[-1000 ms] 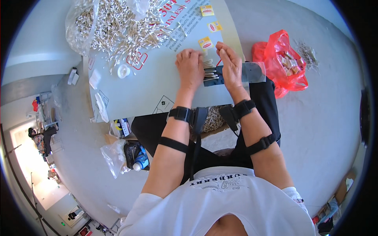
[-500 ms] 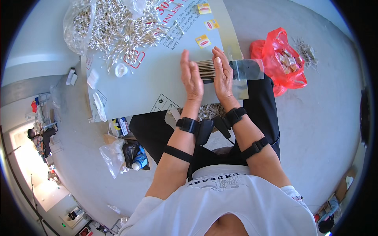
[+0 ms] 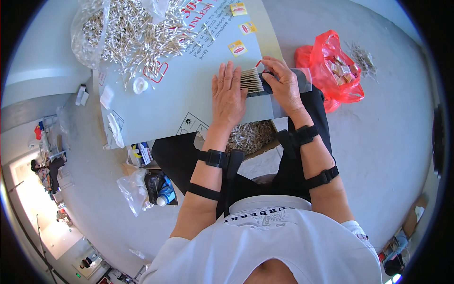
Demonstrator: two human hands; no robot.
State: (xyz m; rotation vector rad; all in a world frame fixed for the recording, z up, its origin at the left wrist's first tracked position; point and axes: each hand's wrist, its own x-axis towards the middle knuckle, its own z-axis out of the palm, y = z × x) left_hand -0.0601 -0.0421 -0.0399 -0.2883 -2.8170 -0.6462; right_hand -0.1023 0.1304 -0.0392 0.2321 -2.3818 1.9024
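A row of cotton swabs (image 3: 251, 81) lies side by side near the table's right edge, their tips at the right. My left hand (image 3: 229, 97) rests flat over the left ends of the row, its fingers stretched out and pointing away from me. At the other end, my right hand (image 3: 283, 87) has curled fingers, with thumb and forefinger at the edge of a clear plastic bag (image 3: 302, 78). The bag extends rightward under that hand, over a dark strip. Part of the bag's mouth is hidden by the fingers.
A large pile of loose swabs (image 3: 142, 38) spills from a clear bag at the far left of the table (image 3: 184, 90). Several yellow labels (image 3: 238, 48) and a white round lid (image 3: 140, 85) lie there too. A red bag (image 3: 338, 71) sits right; a swab-filled box (image 3: 250, 139) is below.
My hands have gone from being upright on both sides of the swabs to a flat left palm on their left ends and a right hand shifted rightward onto the plastic bag.
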